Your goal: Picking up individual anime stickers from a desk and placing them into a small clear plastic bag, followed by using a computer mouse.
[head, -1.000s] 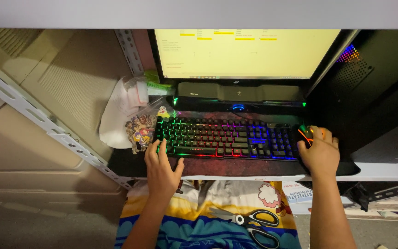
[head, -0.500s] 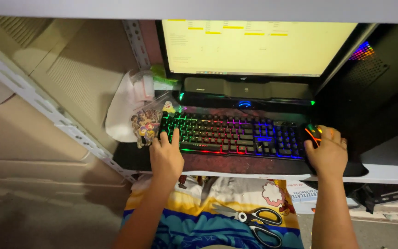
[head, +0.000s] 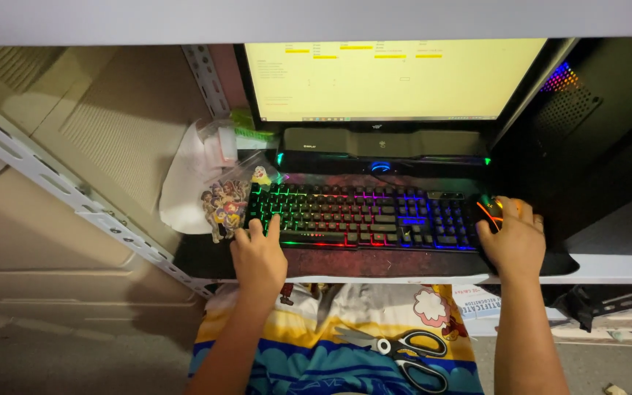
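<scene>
A black keyboard (head: 363,216) with rainbow backlit keys lies on a dark desk mat. My left hand (head: 259,256) rests at its lower left corner, fingertips on the keys there. Off the keyboard's right end, my right hand (head: 512,238) covers a black mouse (head: 489,207) with orange-red light; only the mouse's front left part shows. Above the keyboard sits a black speaker bar (head: 382,144) under a monitor (head: 393,79) with a pale yellow screen.
A black computer case (head: 594,132) stands at the right. A clear bag of small figures (head: 227,201) and a white bag (head: 188,183) lie left of the keyboard. Black-handled scissors (head: 404,351) lie on my lap on colourful cloth. A white metal shelf rail (head: 45,183) runs along the left.
My left hand slid a little left along the keyboard's front edge. The view shifted slightly; my right hand stayed on the mouse.
</scene>
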